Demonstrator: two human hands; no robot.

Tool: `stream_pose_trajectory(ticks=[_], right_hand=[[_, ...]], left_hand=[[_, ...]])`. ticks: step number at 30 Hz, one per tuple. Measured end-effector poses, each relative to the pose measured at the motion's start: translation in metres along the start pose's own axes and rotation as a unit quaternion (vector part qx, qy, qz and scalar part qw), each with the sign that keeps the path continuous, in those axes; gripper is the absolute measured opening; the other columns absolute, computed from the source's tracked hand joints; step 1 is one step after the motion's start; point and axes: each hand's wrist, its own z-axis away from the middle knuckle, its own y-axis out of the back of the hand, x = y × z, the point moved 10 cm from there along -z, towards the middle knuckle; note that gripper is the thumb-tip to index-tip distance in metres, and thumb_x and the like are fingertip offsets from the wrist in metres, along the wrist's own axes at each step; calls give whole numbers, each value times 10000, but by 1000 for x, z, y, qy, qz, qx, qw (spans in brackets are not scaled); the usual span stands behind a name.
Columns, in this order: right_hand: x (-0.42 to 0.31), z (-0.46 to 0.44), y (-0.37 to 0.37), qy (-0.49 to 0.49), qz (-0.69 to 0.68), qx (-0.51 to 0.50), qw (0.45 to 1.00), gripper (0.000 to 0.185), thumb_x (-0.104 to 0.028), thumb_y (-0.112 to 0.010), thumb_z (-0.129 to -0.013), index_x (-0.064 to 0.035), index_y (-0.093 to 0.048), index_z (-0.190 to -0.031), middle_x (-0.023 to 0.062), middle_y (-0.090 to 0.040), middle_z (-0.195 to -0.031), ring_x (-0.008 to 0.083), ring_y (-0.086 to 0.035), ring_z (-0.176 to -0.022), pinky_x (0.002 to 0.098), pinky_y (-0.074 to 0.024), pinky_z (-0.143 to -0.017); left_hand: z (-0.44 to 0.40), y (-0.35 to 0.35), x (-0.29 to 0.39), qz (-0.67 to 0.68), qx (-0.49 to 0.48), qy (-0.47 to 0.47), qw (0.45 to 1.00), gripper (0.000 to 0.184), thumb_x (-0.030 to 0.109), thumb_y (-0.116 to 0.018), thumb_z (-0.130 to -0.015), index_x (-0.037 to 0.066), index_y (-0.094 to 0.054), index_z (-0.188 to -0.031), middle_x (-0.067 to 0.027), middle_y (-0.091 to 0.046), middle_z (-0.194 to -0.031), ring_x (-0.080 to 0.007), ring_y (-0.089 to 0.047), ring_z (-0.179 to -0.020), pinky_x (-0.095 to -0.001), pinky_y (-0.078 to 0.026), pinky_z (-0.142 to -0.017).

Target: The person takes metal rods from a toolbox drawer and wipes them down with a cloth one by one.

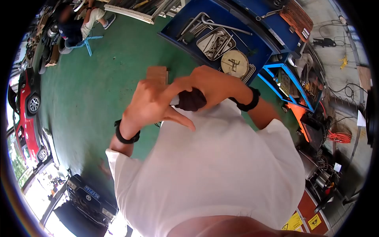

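My right hand [215,85] curls around a dark, rounded thing [192,99] in front of my chest; its kind is unclear. A small grey piece [174,100] shows at its left edge. Close against it is my left hand [148,100], its thumb stretched out below the dark thing and its index finger reaching up to my right hand. The other left fingers are partly hidden. Beyond the left hand is a brown block-like thing [157,74]. Both wrists wear black bands.
An open blue drawer [173,29] holds hex keys, a metal tray [202,44] of tools and a round lid [234,67]. A blue-framed cart [276,85] stands at right. A seated person [73,29] is far left, above a red car [27,118]. A black car [89,197] stands lower left.
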Motion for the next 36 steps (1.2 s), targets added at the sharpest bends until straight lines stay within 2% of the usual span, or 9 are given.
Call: stream_pose_trajectory(ticks=[4, 9, 19, 22, 24, 27, 29, 31, 36], right_hand=[[38, 25, -1, -14, -84, 12, 996, 486, -216, -801, -631, -105, -583, -1050, 89, -650, -778, 324, -636, -702, 391, -479, -603], [83, 91, 33, -60, -37, 94, 993, 477, -191, -820, -606, -109, -582, -1011, 103, -654, -799, 335, -637, -748, 399, -477, -642], [112, 146, 62, -123, 32, 188, 974, 465, -149, -801, -561, -114, -571, -964, 110, -650, -772, 332, -638, -723, 390, -464, -627], [108, 157, 64, -137, 59, 191, 970, 390, -164, -782, -594, -109, -575, -920, 105, -645, -746, 332, -634, -687, 393, -459, -593], [111, 161, 62, -155, 89, 193, 965, 312, -191, -755, -636, -110, -581, -882, 104, -641, -731, 331, -634, -667, 395, -456, -560], [128, 171, 41, -193, 79, 162, 964, 427, -195, -797, -567, -109, -572, -920, 107, -630, -719, 343, -635, -682, 380, -482, -602], [131, 172, 34, -216, 71, 154, 962, 418, -201, -797, -578, -110, -571, -918, 107, -627, -704, 340, -634, -665, 379, -479, -588], [139, 179, 25, -247, 61, 143, 957, 408, -206, -796, -590, -111, -570, -916, 106, -623, -689, 338, -633, -648, 378, -476, -573], [147, 199, 51, -317, 184, 184, 912, 336, -292, -762, -694, -133, -566, -915, 91, -634, -674, 323, -629, -589, 425, -467, -534]], left_hand=[[-4, 0, -8, 23, 94, 0, 995, 637, 455, -912, -500, 88, -634, -940, -19, -591, -636, -176, -519, -466, -271, -381, -455], [-1, 15, -54, 149, 66, 219, 962, 542, 320, -908, -581, 1, -607, -898, -1, -569, -632, -65, -522, -525, -219, -346, -461], [-22, 23, -48, 78, 98, 229, 965, 511, 267, -920, -578, 24, -641, -930, 21, -537, -593, -41, -425, -497, -227, -266, -454], [-32, 10, -40, 66, 18, 202, 977, 492, 274, -916, -585, 67, -655, -947, -4, -524, -568, -81, -430, -486, -247, -289, -466], [-29, -21, -46, 99, -123, 241, 958, 433, 301, -879, -638, 105, -671, -963, -58, -547, -583, -166, -472, -482, -297, -339, -490], [-19, -51, -63, 101, -133, 261, 951, 409, 343, -837, -685, 111, -679, -981, -101, -581, -624, -249, -520, -511, -342, -379, -519], [-21, -58, -74, 95, -130, 250, 955, 421, 365, -832, -677, 104, -687, -974, -99, -613, -661, -281, -576, -582, -361, -405, -554], [-10, -87, -88, 92, -283, 315, 901, 400, 402, -769, -729, 77, -697, -951, -109, -648, -735, -313, -621, -744, -386, -462, -661], [-33, -128, -112, 37, -268, 251, 929, 399, 435, -757, -723, 79, -706, -897, -120, -639, -696, -326, -617, -699, -399, -456, -631]])
